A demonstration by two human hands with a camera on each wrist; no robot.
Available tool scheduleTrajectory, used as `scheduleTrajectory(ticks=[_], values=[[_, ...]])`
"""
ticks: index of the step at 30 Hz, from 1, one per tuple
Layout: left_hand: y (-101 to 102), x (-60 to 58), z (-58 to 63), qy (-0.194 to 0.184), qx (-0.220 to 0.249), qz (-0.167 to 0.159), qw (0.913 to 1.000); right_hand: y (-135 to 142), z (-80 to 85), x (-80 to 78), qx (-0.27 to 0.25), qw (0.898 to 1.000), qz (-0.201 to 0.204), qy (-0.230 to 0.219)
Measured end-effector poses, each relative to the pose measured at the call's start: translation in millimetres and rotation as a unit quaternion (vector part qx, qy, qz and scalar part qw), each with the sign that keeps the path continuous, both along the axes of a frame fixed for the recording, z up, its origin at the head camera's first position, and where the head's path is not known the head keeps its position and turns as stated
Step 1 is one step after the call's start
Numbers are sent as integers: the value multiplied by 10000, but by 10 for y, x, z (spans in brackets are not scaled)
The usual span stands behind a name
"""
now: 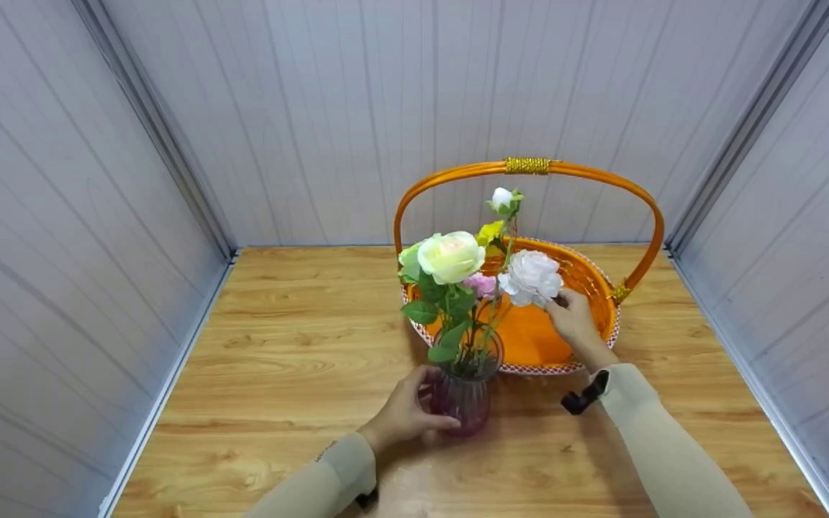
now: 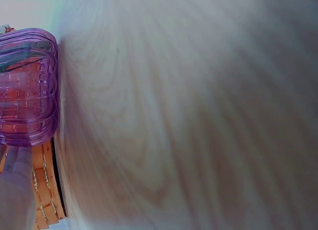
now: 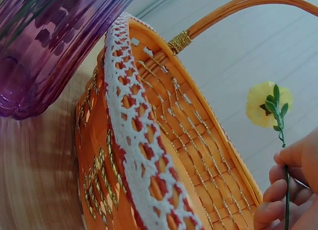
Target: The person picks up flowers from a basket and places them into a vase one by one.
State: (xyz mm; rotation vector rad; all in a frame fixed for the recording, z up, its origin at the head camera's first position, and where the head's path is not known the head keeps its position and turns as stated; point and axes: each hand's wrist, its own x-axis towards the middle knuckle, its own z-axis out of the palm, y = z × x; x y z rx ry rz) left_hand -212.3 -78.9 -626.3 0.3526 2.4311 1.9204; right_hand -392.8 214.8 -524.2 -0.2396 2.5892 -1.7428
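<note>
My left hand (image 1: 411, 410) holds the ribbed purple glass vase (image 1: 466, 403) low on its side. In the left wrist view the vase (image 2: 30, 91) is cut off at the left edge, with part of the hand (image 2: 17, 185) below. A pale cream rose (image 1: 452, 257), a white ruffled flower (image 1: 532, 278), a pink flower (image 1: 481, 285) and a white bud (image 1: 502, 199) rise over the vase. My right hand (image 1: 574, 320) pinches the thin green stem of a yellow flower (image 3: 271, 105) over the basket. In the head view, the white flower partly covers that stem.
An orange woven basket (image 3: 184, 135) with a red-and-white lace rim stands just behind the vase. Its tall arched handle (image 1: 645, 201) is wrapped in gold cord at the top. Pale panel walls (image 1: 314, 122) enclose the wooden tabletop (image 1: 278, 360) at the back and sides.
</note>
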Motion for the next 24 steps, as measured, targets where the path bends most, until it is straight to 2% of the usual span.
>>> scheduleTrajectory(ticks=[6,14,24], values=[[-1,3,11,-64,27,1,10000,14,47,35,-195,9997,-75,-137],[-1,6,21,-30,-35,-32,10000,22,70,47,-804,9964,-235,-95],[-4,-3,9,-74,-18,-7,10000,70,109,66,-1385,9876,-146,-718]])
